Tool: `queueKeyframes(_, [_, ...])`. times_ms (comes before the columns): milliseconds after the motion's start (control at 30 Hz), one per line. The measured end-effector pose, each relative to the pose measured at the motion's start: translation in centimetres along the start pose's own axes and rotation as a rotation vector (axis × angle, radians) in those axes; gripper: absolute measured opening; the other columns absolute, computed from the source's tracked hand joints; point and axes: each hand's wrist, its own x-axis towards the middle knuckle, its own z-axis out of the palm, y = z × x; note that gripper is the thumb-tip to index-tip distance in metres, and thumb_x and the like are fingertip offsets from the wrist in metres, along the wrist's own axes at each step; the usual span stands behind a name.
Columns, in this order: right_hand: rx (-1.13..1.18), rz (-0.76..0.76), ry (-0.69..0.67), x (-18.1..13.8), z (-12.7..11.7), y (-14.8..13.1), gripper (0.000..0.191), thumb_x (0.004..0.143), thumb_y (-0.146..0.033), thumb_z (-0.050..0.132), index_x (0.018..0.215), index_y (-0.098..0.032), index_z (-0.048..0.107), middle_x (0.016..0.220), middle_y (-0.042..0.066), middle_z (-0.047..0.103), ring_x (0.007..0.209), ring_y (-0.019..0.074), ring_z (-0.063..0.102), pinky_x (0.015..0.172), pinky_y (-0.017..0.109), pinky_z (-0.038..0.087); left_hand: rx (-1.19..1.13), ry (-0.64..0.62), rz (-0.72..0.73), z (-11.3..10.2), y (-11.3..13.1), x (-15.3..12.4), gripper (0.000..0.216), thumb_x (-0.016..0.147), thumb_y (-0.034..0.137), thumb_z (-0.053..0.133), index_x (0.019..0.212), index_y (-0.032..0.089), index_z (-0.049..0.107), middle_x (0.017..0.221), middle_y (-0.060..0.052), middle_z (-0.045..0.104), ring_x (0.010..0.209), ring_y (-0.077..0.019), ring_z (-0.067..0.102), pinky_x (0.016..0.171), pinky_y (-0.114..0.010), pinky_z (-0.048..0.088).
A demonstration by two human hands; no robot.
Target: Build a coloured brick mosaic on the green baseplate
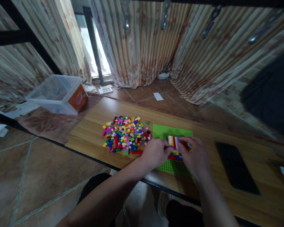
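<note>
**Both hands on a brick build at the green baseplate**

Obscured: The fingertips of both hands are buried against the build, so the exact brick under them cannot be made out. The near edge of the baseplate is covered by the hands and wrists. A dark blurred mass fills the upper right of the view and cannot be identified. Metal items hanging along the top edge are smeared by motion.

Item in hand: A small brick build [175, 146] of red, white, yellow and blue bricks sits on a green studded baseplate [167, 130], which lies flat on the table [92, 132], just right of centre. The left hand [156, 153] is curled with fingers pressed together, pinching at the build's left side. The right hand [194, 156] is cupped over its right side, fingers bent and touching the bricks. The two hands nearly meet over the build.

Surroundings: A loose pile of small bricks [125, 135] in many colours lies just left of the baseplate, touching its edge at places; one green brick lies apart above it. A black phone [235, 167] lies face up on the table, well to the right of the hands. A clear plastic bin [56, 93] with an orange label stands on a patterned surface beyond the table's left end. Striped curtains [144, 47] hang behind, with paper scraps on the tiled floor [19, 170].
</note>
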Motion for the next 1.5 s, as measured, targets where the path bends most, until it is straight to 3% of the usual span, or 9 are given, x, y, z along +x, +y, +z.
queueKeyframes(100, [-0.031, 0.005, 0.012, 0.1, 0.2, -0.1, 0.028, 0.081, -0.038, 0.052, 0.09, -0.021, 0.071, 0.101, 0.013, 0.06, 0.1, 0.0301, 0.054, 0.091, 0.051, 0.042, 0.064, 0.071, 0.002, -1.6, -1.0, 0.4, 0.031, 0.092, 0.032, 0.049, 0.073, 0.016, 0.068, 0.064, -0.004, 0.064, 0.058, -0.0145, 0.056, 0.056, -0.025, 0.038])
queueKeyframes(200, [-0.042, 0.021, 0.011, 0.3, 0.3, -0.1, 0.027, 0.081, -0.038, 0.052, 0.088, -0.021, 0.071, 0.097, 0.012, 0.06, 0.095, 0.0283, 0.055, 0.09, 0.049, 0.042, 0.191, 0.19, -0.003, -3.7, -2.7, 1.3, 0.024, 0.089, 0.017, 0.047, 0.078, 0.016, 0.069, 0.077, -0.006, 0.067, 0.074, -0.0164, 0.062, 0.068, -0.025, 0.044])
queueKeyframes(333, [-0.055, 0.033, 0.016, 0.5, 0.3, -0.3, 0.025, 0.081, -0.037, 0.051, 0.084, -0.021, 0.07, 0.093, 0.01, 0.061, 0.09, 0.0266, 0.055, 0.085, 0.046, 0.043, 0.356, 0.171, 0.01, -5.1, -4.5, 2.2, 0.025, 0.086, 0.011, 0.046, 0.084, 0.017, 0.07, 0.087, -0.008, 0.068, 0.082, -0.0186, 0.063, 0.073, -0.027, 0.048])
queueKeyframes(533, [-0.087, 0.064, -0.036, 0.8, 0.0, -0.7, 0.027, 0.08, -0.037, 0.049, 0.085, -0.02, 0.07, 0.093, 0.01, 0.063, 0.087, 0.0258, 0.057, 0.082, 0.043, 0.044, 0.498, 0.012, 0.018, -5.1, -4.3, 2.4, 0.03, 0.079, 0.007, 0.048, 0.094, 0.019, 0.072, 0.097, -0.008, 0.068, 0.084, -0.0188, 0.065, 0.074, -0.027, 0.05])
queueKeyframes(900, [-0.068, 0.088, -0.061, 0.9, -0.3, -1.2, 0.026, 0.081, -0.035, 0.05, 0.087, -0.019, 0.069, 0.092, 0.01, 0.063, 0.087, 0.0255, 0.058, 0.083, 0.042, 0.045, 0.572, -0.024, -0.044, -5.6, -4.4, 2.1, 0.022, 0.086, 0.011, 0.047, 0.091, 0.015, 0.068, 0.1, -0.009, 0.068, 0.089, -0.0199, 0.066, 0.079, -0.029, 0.05])
queueKeyframes(1300, [-0.029, 0.118, -0.043, 1.1, 0.2, -1.3, 0.019, 0.08, -0.027, 0.051, 0.085, -0.02, 0.069, 0.093, 0.009, 0.063, 0.085, 0.0237, 0.059, 0.081, 0.041, 0.047, 0.6, 0.026, -0.061, -5.4, -4.5, 2.0, 0.019, 0.088, 0.014, 0.044, 0.094, 0.017, 0.062, 0.096, -0.009, 0.068, 0.084, -0.023, 0.067, 0.069, -0.032, 0.048])
queueKeyframes(1400, [-0.011, 0.142, -0.043, 1.1, 0.1, -1.4, 0.018, 0.079, -0.027, 0.053, 0.084, -0.02, 0.069, 0.092, 0.008, 0.063, 0.081, 0.0225, 0.058, 0.08, 0.041, 0.047, 0.545, 0.051, -0.082, -5.7, -4.5, 1.9, 0.019, 0.088, 0.014, 0.043, 0.09, 0.017, 0.062, 0.093, -0.009, 0.068, 0.084, -0.0225, 0.066, 0.072, -0.032, 0.047])
queueKeyframes(1500, [0.023, 0.155, -0.034, 1.2, 0.1, -1.4, 0.017, 0.079, -0.028, 0.054, 0.082, -0.021, 0.07, 0.09, 0.007, 0.063, 0.08, 0.0217, 0.058, 0.079, 0.041, 0.047, 0.383, 0.129, -0.008, -6.1, -4.5, 2.0, 0.017, 0.087, 0.014, 0.045, 0.086, 0.018, 0.062, 0.089, -0.007, 0.067, 0.083, -0.0196, 0.064, 0.075, -0.03, 0.046])
